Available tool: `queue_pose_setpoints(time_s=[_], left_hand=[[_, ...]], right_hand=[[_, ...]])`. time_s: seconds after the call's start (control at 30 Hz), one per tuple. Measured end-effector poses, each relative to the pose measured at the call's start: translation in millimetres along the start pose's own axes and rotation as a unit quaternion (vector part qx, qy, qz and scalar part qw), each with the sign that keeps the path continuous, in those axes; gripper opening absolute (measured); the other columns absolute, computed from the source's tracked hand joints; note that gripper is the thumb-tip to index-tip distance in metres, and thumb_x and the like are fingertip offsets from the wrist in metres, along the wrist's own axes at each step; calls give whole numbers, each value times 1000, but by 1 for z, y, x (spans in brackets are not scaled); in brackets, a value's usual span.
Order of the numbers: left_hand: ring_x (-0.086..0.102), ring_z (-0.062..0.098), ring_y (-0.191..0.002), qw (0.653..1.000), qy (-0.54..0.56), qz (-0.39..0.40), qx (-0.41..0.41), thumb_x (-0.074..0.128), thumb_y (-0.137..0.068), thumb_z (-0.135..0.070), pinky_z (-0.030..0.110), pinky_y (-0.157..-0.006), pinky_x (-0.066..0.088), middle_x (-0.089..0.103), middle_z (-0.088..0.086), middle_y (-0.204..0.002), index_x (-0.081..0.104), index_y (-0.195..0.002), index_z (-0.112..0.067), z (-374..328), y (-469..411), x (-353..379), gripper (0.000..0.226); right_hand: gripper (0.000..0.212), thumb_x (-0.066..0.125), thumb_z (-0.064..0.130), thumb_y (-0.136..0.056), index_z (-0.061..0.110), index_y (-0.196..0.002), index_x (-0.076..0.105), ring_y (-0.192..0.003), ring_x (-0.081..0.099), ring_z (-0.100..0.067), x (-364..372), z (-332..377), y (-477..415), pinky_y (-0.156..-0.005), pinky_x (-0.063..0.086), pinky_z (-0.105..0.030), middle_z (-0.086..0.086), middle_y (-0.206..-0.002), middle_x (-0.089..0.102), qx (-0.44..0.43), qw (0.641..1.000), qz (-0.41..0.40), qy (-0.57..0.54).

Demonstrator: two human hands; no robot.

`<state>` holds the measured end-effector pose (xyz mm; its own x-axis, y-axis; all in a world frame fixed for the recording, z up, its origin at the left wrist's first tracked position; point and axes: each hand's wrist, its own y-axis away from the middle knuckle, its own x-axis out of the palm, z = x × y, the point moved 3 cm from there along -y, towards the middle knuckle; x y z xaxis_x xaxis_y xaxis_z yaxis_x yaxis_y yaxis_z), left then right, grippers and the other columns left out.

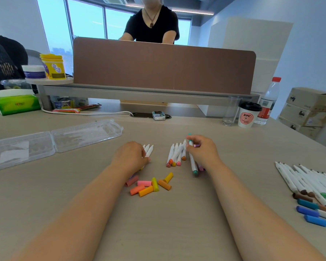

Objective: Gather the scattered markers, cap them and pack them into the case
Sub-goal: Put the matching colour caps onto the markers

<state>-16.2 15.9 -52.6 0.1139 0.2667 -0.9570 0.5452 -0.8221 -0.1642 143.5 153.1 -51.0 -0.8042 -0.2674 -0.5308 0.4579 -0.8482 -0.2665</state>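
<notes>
My left hand grips a small bundle of white markers lying on the table. My right hand holds a few markers, one with a teal end, beside a loose group of white markers with warm-coloured ends. Several loose caps in pink, orange, yellow and brown lie between my forearms. The clear plastic case lies open and flat at the left. More markers and blue, teal and brown caps lie at the right edge.
A brown desk divider closes off the back. A paper cup, a clear glass and a water bottle stand at the back right. A green tissue pack and a white cable lie at the back left. A person stands behind the divider.
</notes>
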Motion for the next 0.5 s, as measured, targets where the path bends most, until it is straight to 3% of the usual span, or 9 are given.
queue_pose_setpoints(time_s=[0.1, 0.2, 0.37, 0.43, 0.5], left_hand=[[57, 22, -99, 1000, -2, 9, -5, 61, -86, -39, 28, -76, 43, 62, 7, -108, 72, -101, -14, -2, 0, 0, 31], [59, 21, -94, 999, 10, 20, -25, 63, -84, -42, 29, -75, 46, 65, 7, -101, 73, -95, -13, -2, 1, 2, 32], [60, 21, -92, 998, 23, 24, -49, 66, -81, -40, 30, -77, 49, 67, 7, -97, 70, -95, -10, 0, 0, 3, 34], [61, 21, -90, 997, 46, 31, -60, 66, -81, -38, 30, -76, 49, 68, 8, -95, 71, -93, -10, 2, 0, 3, 31], [61, 22, -88, 993, 87, 28, -71, 66, -81, -35, 28, -72, 47, 69, 9, -92, 73, -89, -9, 4, -1, 1, 28]], right_hand=[[44, 52, 8, -89, 16, -132, 53, -125, 47, -22, 5, -4, 0, -103, 38, -27, -6, -137, 51, 9, 994, 53, 98], [46, 48, 17, -90, 24, -135, 47, -131, 36, -27, 11, -6, 2, -103, 36, -33, -10, -138, 48, 21, 971, 91, 222], [49, 35, 23, -96, 30, -144, 31, -144, 11, -24, 18, -10, 4, -111, 22, -36, -5, -156, 19, 44, 928, 129, 346], [50, 31, 21, -97, 24, -146, 29, -144, 12, -25, 20, -9, 3, -115, 20, -38, -7, -155, 23, 44, 914, 143, 377], [44, 32, 18, -96, 17, -139, 40, -137, 27, -26, 17, -2, 3, -113, 22, -35, -10, -144, 39, 20, 906, 124, 405]])
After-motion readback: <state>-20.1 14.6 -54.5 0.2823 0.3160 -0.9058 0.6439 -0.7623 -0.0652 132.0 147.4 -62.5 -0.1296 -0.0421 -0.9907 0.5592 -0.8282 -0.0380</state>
